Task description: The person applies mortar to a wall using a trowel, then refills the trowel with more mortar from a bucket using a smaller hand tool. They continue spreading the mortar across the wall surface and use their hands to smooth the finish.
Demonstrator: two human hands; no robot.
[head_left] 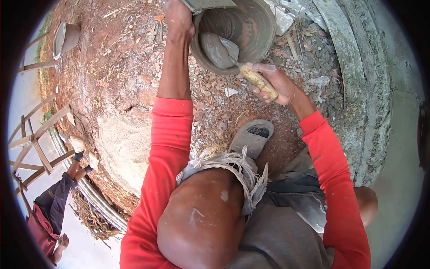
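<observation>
1. Gripping the trowel point(259, 81) by its handle—the right hand point(275, 84) has its fingers wrapped round it.
2. Blade inside the bucket point(265, 31), near the ground's point(286, 117) concrete edge point(354, 49).
3. Left hand point(179, 19) beside the bucket's rim, near a flat board point(210, 4)—grip cut off, cannot tell.

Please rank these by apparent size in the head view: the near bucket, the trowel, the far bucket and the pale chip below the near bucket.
Largest to smallest:
1. Near bucket
2. Trowel
3. Far bucket, looking smaller partly through distance
4. Pale chip
</observation>
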